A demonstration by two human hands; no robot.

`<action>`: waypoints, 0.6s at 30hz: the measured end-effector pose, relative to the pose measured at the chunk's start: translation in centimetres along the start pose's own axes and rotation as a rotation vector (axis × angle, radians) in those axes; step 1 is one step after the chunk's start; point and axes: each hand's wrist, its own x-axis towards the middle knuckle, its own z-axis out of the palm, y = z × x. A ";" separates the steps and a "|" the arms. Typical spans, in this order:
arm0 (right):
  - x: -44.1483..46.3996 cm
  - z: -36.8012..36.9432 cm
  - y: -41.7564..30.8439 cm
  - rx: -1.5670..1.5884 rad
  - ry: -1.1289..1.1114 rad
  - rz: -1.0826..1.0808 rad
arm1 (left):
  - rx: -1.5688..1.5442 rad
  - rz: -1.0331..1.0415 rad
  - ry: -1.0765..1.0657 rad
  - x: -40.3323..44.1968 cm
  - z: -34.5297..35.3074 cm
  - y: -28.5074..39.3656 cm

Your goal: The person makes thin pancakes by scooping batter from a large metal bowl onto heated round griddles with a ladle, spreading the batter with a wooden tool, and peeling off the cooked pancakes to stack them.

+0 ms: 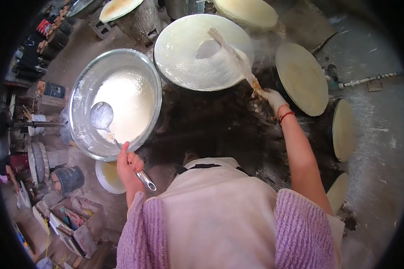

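Observation:
My left hand (pixel 131 163) is closed round the metal handle of a ladle (pixel 102 115), whose bowl is over the white liquid in a large metal basin (pixel 79 96). In my right hand (pixel 274 102) is a wooden spreader (pixel 233 56) coated with batter. The spreader reaches across a round griddle (pixel 179 54) covered in a pale, wet layer, with a bare-looking patch near the middle. A red string is round my right wrist.
More round griddles with pale sheets (pixel 302 80) (pixel 342 130) curve along the right. Others stand at the top. A white-rimmed bowl (pixel 110 177) is below the basin. Buckets (pixel 68 180) and a box of items (pixel 83 224) stand at the left.

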 end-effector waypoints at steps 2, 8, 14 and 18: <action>-0.4 1.3 -2.6 -0.170 0.150 -0.118 | -0.024 -0.010 -0.024 -1.1 1.5 -0.8; -8.7 4.5 0.8 -0.800 0.080 -0.046 | -0.036 0.022 0.004 -2.3 3.5 -3.2; -1.6 -3.0 0.1 -0.293 0.124 -0.120 | -0.051 -0.038 0.047 -2.8 4.8 -5.0; 1.5 0.7 -4.8 -0.284 0.113 -0.108 | -0.178 -0.083 0.003 -2.5 5.4 -4.9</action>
